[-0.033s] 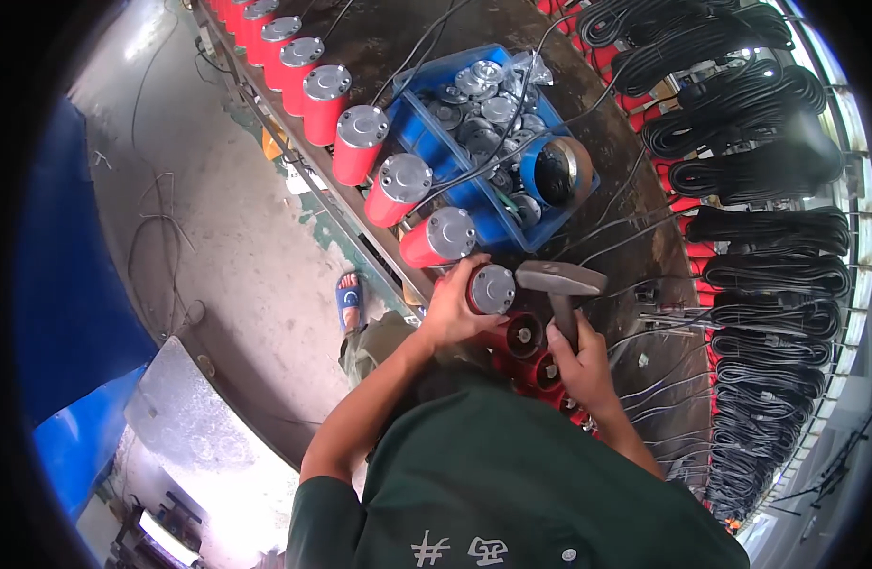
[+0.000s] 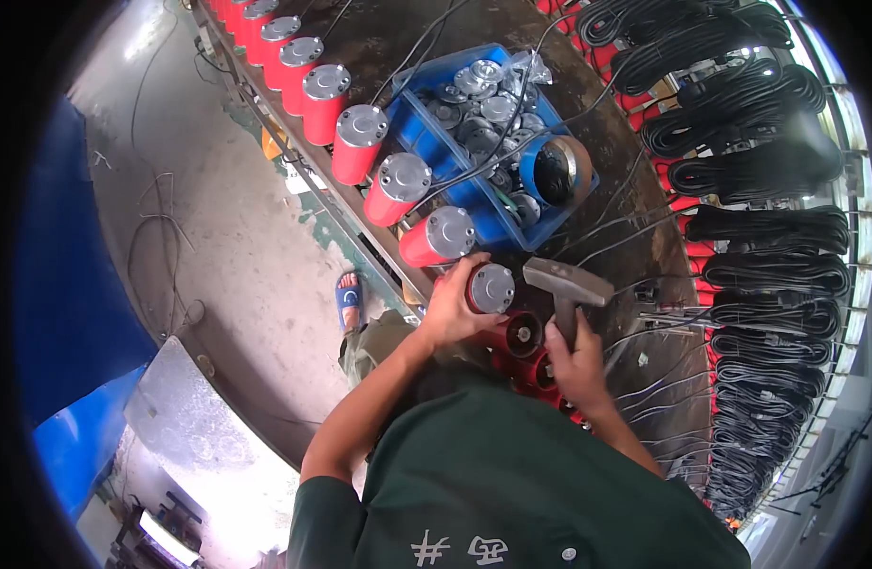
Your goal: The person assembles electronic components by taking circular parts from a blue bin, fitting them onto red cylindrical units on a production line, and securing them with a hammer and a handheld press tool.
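The hammer (image 2: 571, 283) right of centre has tilted slightly; the right hand (image 2: 578, 367) has fingers wrapped round its handle. The left hand (image 2: 453, 311), reaching up and rightward, curls its fingers round a capped cylinder (image 2: 492, 289) mid-frame.

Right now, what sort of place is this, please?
Probably a factory workshop: red cylinders stand in a row, a blue crate holds metal caps, and the right hand grips a hammer.

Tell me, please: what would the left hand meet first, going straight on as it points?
The left hand would meet the silver-capped red cylinder that it grips, seemingly with no gap between.
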`<action>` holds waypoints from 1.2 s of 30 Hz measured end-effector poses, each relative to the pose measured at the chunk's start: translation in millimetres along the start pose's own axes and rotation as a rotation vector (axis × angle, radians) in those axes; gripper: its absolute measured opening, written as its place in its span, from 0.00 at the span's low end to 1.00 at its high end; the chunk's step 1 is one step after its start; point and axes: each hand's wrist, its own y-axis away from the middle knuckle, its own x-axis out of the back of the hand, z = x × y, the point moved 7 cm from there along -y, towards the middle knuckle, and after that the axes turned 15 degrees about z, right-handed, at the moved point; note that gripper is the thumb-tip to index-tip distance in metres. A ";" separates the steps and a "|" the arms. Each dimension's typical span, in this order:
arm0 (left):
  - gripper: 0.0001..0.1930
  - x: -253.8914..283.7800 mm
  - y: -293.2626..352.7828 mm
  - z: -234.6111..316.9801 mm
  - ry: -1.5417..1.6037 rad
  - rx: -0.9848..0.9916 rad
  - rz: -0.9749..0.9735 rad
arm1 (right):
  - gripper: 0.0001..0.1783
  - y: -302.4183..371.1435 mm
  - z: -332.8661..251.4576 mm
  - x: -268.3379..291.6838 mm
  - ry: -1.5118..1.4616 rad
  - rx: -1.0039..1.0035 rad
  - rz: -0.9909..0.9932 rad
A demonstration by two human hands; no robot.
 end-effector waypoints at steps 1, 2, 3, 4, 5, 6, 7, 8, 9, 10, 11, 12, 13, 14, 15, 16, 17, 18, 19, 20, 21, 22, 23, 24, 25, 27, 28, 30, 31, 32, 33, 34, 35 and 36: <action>0.53 -3.3 -1.3 5.1 0.003 -0.012 -0.017 | 0.17 5.0 18.9 -7.7 0.208 0.024 -0.030; 0.52 -5.8 -4.3 10.7 0.002 -0.030 -0.033 | 0.16 8.1 50.6 -19.0 0.412 0.049 -0.058; 0.53 -4.5 -5.2 12.2 0.003 -0.036 -0.045 | 0.16 8.1 48.6 -34.5 0.350 0.104 -0.074; 0.53 -4.2 -5.5 14.5 -0.002 -0.048 -0.047 | 0.16 2.3 50.1 -28.2 0.342 0.110 -0.064; 0.53 -5.2 -5.3 14.6 -0.013 -0.031 -0.051 | 0.15 -4.5 57.1 -23.9 0.253 0.024 -0.207; 0.52 -6.4 -5.2 13.9 -0.024 -0.014 -0.058 | 0.15 -13.0 53.4 -22.4 0.162 -0.063 -0.347; 0.52 -4.3 -11.0 17.6 -0.053 -0.032 -0.028 | 0.12 -21.2 62.0 -25.9 -0.073 -0.465 -0.471; 0.52 -3.3 -6.9 20.5 -0.093 -0.026 -0.051 | 0.11 -21.5 52.0 -26.6 -0.239 -0.573 -0.474; 0.52 -3.3 -8.5 20.2 -0.081 -0.013 -0.043 | 0.11 -40.0 39.4 -29.9 -0.266 -0.476 -0.428; 0.52 -3.7 -7.1 19.6 -0.074 0.013 -0.054 | 0.12 -54.4 30.6 -35.3 -0.300 -0.400 -0.373; 0.53 -7.5 -9.3 21.7 -0.062 -0.007 -0.072 | 0.13 -78.4 23.8 -42.1 -0.323 -0.356 -0.347; 0.52 -9.3 -12.0 29.3 -0.104 -0.021 -0.082 | 0.14 -107.2 16.7 -50.5 -0.350 -0.311 -0.325; 0.51 -12.2 -14.5 34.9 -0.116 -0.038 -0.089 | 0.16 -134.7 1.2 -58.2 -0.334 -0.191 -0.274; 0.50 -10.2 -15.7 37.4 -0.136 -0.046 -0.083 | 0.19 -159.6 -13.9 -69.7 -0.320 -0.071 -0.235; 0.45 -14.5 -18.3 43.1 -0.194 -0.148 -0.052 | 0.21 -184.4 -17.9 -71.0 -0.326 0.108 -0.162; 0.45 -17.4 -19.0 46.0 -0.204 -0.152 -0.062 | 0.22 -202.0 -13.1 -76.0 -0.328 0.283 -0.094; 0.42 -17.3 -19.7 38.0 -0.134 0.051 -0.054 | 0.25 -213.6 7.2 -86.2 -0.332 0.116 -0.129; 0.40 -17.5 -19.9 28.9 -0.061 0.250 -0.036 | 0.25 -216.5 14.0 -95.1 -0.335 0.122 -0.134; 0.36 -17.3 -19.5 28.9 -0.120 0.166 0.028 | 0.26 -216.3 15.9 -105.1 0.157 0.311 -0.083; 0.36 -18.9 -20.9 23.5 -0.121 0.167 0.043 | 0.28 -218.0 16.8 -115.4 0.651 0.495 -0.023; 0.35 -19.6 -21.1 21.3 -0.187 0.157 0.042 | 0.28 -221.0 22.6 -128.6 0.641 0.396 -0.185; 0.33 -19.8 -21.2 19.4 -0.253 0.148 0.042 | 0.28 -222.3 21.8 -134.3 0.637 0.403 -0.195; 0.31 -21.5 -20.2 16.7 -0.215 0.177 0.029 | 0.27 -223.5 22.6 -138.4 0.646 0.371 -0.211; 0.31 -20.8 -20.8 18.7 -0.224 0.181 0.036 | 0.27 -226.7 27.5 -144.1 0.651 0.337 -0.224; 0.30 -18.8 -20.4 27.3 -0.249 0.157 0.046 | 0.27 -224.1 26.6 -142.7 0.624 0.424 -0.139; 0.30 -12.4 -19.2 40.8 -0.207 0.217 0.045 | 0.26 -220.2 39.0 -131.6 0.595 0.412 -0.111; 0.30 -11.1 -20.3 46.5 -0.206 0.212 0.037 | 0.26 -219.9 39.5 -117.4 0.581 0.407 -0.076; 0.27 2.3 -19.0 62.1 -0.012 0.163 0.178 | 0.24 -192.5 19.0 -66.9 0.447 0.474 0.106; 0.23 2.1 -21.8 72.3 0.026 0.174 0.208 | 0.24 -177.1 14.4 -36.7 0.309 0.393 0.168; 0.23 -6.7 -27.1 80.7 0.042 0.164 0.181 | 0.24 -161.0 6.6 -3.3 0.172 0.322 0.234; 0.23 -9.8 -33.4 87.9 -0.042 0.112 0.205 | 0.24 -146.8 18.5 17.1 -0.122 -0.110 0.150; 0.24 -14.7 -39.3 94.8 -0.120 0.061 0.230 | 0.24 -122.2 27.2 23.7 -0.420 -0.535 0.066; 0.23 -26.3 -43.2 99.9 -0.013 0.084 0.167 | 0.23 -104.7 19.3 28.3 -0.544 -0.606 0.077; 0.18 -39.9 -49.9 124.9 0.019 0.108 -0.091 | 0.23 -87.3 18.3 34.3 -0.666 -0.679 0.100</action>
